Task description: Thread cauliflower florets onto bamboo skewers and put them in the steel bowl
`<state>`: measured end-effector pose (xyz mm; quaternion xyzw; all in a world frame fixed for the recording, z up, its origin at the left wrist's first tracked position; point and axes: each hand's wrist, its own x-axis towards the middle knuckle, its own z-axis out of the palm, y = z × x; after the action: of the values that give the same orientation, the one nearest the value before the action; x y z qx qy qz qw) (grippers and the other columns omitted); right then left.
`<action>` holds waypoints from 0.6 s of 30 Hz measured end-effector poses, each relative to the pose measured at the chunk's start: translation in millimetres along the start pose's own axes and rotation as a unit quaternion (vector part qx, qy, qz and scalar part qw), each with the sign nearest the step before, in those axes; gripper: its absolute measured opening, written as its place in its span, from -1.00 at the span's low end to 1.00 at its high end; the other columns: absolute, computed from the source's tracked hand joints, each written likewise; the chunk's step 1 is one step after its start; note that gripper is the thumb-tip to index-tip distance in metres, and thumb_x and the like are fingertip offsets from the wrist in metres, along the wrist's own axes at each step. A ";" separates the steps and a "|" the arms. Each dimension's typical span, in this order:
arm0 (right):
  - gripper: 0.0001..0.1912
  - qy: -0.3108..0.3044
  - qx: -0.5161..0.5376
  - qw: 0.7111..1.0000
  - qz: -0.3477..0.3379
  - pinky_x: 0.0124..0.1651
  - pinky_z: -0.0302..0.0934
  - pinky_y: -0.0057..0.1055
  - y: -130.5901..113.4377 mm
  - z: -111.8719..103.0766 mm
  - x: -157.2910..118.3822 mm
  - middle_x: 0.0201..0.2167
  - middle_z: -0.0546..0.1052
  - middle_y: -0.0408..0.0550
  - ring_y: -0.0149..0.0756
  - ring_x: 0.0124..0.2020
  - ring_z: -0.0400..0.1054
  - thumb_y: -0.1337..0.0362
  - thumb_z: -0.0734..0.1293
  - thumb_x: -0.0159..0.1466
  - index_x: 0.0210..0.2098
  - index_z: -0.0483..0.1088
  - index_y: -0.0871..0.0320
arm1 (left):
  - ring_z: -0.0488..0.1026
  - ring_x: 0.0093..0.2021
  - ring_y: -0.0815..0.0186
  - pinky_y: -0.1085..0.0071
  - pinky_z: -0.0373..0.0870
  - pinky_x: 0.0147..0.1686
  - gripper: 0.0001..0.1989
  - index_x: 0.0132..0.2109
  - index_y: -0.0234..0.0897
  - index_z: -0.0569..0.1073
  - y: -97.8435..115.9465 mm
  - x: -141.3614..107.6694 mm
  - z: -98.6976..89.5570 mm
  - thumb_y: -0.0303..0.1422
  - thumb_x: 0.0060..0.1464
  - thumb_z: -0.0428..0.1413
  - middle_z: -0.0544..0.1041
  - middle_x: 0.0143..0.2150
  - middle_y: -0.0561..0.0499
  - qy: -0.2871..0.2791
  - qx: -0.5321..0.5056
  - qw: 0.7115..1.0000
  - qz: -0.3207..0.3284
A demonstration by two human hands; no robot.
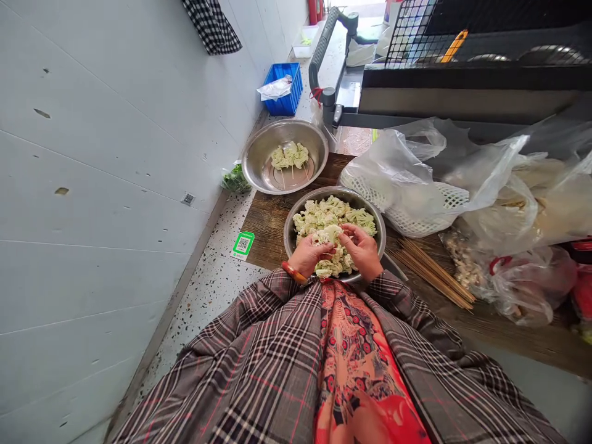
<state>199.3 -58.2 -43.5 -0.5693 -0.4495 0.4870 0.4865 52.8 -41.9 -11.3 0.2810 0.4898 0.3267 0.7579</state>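
Both my hands are over a metal bowl (288, 237) heaped with pale cauliflower florets (319, 214). My left hand (309, 255), with a reddish bangle at the wrist, is closed around cauliflower pieces. My right hand (363, 251) pinches at a cauliflower floret (332, 233) held between the two hands; whether a skewer is in it I cannot make out. Behind to the left stands a wider steel basin (259, 163) with several skewered cauliflower pieces (290, 155) inside, their sticks pointing toward me. A bundle of thin wooden skewers (435, 271) lies right of the bowl.
Plastic bags (398, 166) with foam-netted contents and more bags (522, 203) crowd the right side. A blue crate (283, 89) stands at the back by the white wall (102, 160). A green QR-code card (243, 245) lies left; a mesh-fronted rack (430, 37) rises behind.
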 end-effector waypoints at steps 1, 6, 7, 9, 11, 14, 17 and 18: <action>-0.58 -0.008 0.007 1.000 -0.005 -0.38 0.26 -0.44 -0.6 1.0 2.1 -0.32 0.50 -0.06 -0.38 -0.43 0.33 0.03 0.33 0.15 -0.11 0.42 0.16 | 0.39 -0.48 0.47 0.53 0.27 -0.50 -0.61 -0.23 -0.39 0.43 -2.0 -0.6 1.0 -0.37 -0.25 0.33 0.47 -0.40 0.05 -0.001 0.027 1.000 0.015; -0.63 -0.025 0.008 0.999 -0.018 -0.35 0.25 -0.43 -4.5 -0.5 6.4 -0.32 0.50 -0.06 -0.38 -0.41 0.32 0.06 0.32 0.16 -0.15 0.41 0.18 | 0.31 -0.55 0.53 0.58 0.17 -0.60 -0.50 -0.13 -0.37 0.37 -0.4 -3.8 3.5 -0.30 -0.23 0.33 0.40 -0.43 0.10 -0.012 0.105 0.994 0.033; -0.64 -0.031 -0.003 0.999 -0.020 -0.36 0.23 -0.43 -5.4 -2.5 7.2 -0.33 0.49 -0.06 -0.39 -0.43 0.31 0.08 0.31 0.17 -0.15 0.42 0.19 | 0.34 -0.54 0.52 0.59 0.16 -0.61 -0.45 -0.06 -0.34 0.34 2.1 -4.5 3.5 -0.28 -0.21 0.32 0.41 -0.39 0.09 -0.012 0.107 0.994 0.028; -0.66 -0.061 -0.031 0.997 -0.029 -0.37 0.21 -0.43 -6.9 -7.1 9.2 -0.35 0.50 -0.07 -0.41 -0.46 0.28 0.11 0.30 0.19 -0.14 0.43 0.21 | 0.40 -0.50 0.47 0.59 0.17 -0.65 -0.40 0.05 -0.28 0.29 7.4 -5.2 3.2 -0.21 -0.13 0.28 0.41 -0.31 0.04 -0.016 0.108 0.994 0.015; -0.67 -0.103 -0.064 0.991 -0.050 -0.36 0.20 -0.42 -7.9 -11.2 11.7 -0.35 0.51 -0.06 -0.40 -0.46 0.28 0.15 0.30 0.20 -0.12 0.45 0.20 | 0.44 -0.47 0.43 0.59 0.19 -0.66 -0.42 0.08 -0.25 0.28 10.9 -5.0 2.4 -0.16 -0.06 0.22 0.42 -0.25 -0.01 -0.032 0.113 0.993 0.003; -0.70 -0.147 -0.097 0.978 -0.111 -0.27 0.21 -0.39 -7.4 -13.4 14.9 -0.28 0.52 -0.03 -0.34 -0.36 0.32 0.20 0.30 0.21 -0.10 0.47 0.16 | 0.41 -0.50 0.46 0.60 0.21 -0.67 -0.49 0.04 -0.25 0.34 10.3 -3.6 0.8 -0.15 -0.03 0.20 0.43 -0.25 -0.02 -0.046 0.127 0.991 0.007; -0.71 -0.165 -0.116 0.969 -0.145 -0.29 0.20 -0.40 -5.0 -10.9 15.8 -0.25 0.52 -0.04 -0.39 -0.42 0.28 0.23 0.29 0.22 -0.08 0.47 0.12 | 0.36 -0.52 0.50 0.61 0.24 -0.67 -0.53 0.02 -0.25 0.37 6.3 -2.3 -0.1 -0.20 -0.03 0.21 0.44 -0.25 -0.01 -0.049 0.125 0.991 0.027; -0.67 -0.160 -0.121 0.969 -0.143 -0.33 0.19 -0.42 -4.3 -9.9 15.6 -0.25 0.51 -0.05 -0.43 -0.49 0.24 0.24 0.30 0.21 -0.04 0.44 0.12 | 0.37 -0.51 0.50 0.60 0.27 -0.65 -0.53 0.04 -0.23 0.37 5.6 -1.8 -0.1 -0.21 -0.03 0.21 0.46 -0.21 -0.03 -0.055 0.119 0.991 0.028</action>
<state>210.9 -43.5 -40.6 -0.4690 -0.6536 0.4390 0.4002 50.9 -39.8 -6.1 0.4002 0.4746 0.2714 0.7355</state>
